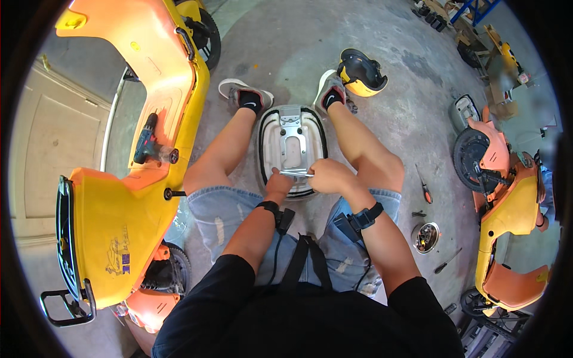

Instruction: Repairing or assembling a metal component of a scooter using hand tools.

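A pale oval scooter part (292, 143) with a dark rim and a metal bracket (290, 122) lies on the floor between my legs. Over its near end, my right hand (327, 175) is closed on a thin silver tool (294, 173), which looks like a wrench and points to the left. My left hand (278, 182) is closed at the tool's left end, low over the part; what exactly its fingertips grip there is too small to make out.
Yellow-orange scooters stand left (101, 232) and right (504, 206), the left one carrying a drill (147, 138). A yellow-black helmet (363, 83) lies beyond my right foot. Screwdrivers (426, 192) and a metal bowl of small parts (425, 237) lie right. A person's arm (544, 221) shows at far right.
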Demonstrator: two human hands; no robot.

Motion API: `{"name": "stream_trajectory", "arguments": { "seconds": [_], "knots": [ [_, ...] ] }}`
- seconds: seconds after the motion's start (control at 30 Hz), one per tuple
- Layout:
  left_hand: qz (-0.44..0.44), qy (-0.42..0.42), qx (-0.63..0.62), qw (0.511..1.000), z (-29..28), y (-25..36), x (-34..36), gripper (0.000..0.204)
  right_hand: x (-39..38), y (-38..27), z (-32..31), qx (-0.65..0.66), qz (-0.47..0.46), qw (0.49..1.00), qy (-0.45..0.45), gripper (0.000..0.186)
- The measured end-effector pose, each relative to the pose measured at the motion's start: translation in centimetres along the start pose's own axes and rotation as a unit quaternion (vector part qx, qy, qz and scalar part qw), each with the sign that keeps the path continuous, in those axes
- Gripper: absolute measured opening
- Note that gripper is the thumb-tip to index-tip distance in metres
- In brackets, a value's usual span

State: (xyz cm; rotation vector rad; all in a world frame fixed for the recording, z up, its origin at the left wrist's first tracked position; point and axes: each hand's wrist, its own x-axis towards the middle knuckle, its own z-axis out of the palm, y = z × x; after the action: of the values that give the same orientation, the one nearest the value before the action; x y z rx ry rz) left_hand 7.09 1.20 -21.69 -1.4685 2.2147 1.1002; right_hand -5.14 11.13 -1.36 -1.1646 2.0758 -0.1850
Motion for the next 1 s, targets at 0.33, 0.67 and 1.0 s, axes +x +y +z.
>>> {"name": "stream_trajectory", "arguments": {
  "seconds": [0.33, 0.67, 1.0],
  "knots": [
    [0.067, -0.026, 0.142, 0.987, 0.1, -1.6, 0.9, 0.036, 0.8, 0.1, -0.1, -0.002, 0.019, 0.999, 0.029, 0.025],
    [0.259, 0.019, 0.278, 0.925, 0.7, -6.4, 6.6, 0.028, -2.2, -1.6, -1.2, 0.055, -0.004, 0.998, 0.029, 0.029],
    [0.321, 0.08, 0.367, 0.869, 0.3, -7.1, 7.4, 0.023, -1.7, -1.9, -1.4, 0.034, -0.017, 0.999, 0.036, 0.028]
  ]
}}
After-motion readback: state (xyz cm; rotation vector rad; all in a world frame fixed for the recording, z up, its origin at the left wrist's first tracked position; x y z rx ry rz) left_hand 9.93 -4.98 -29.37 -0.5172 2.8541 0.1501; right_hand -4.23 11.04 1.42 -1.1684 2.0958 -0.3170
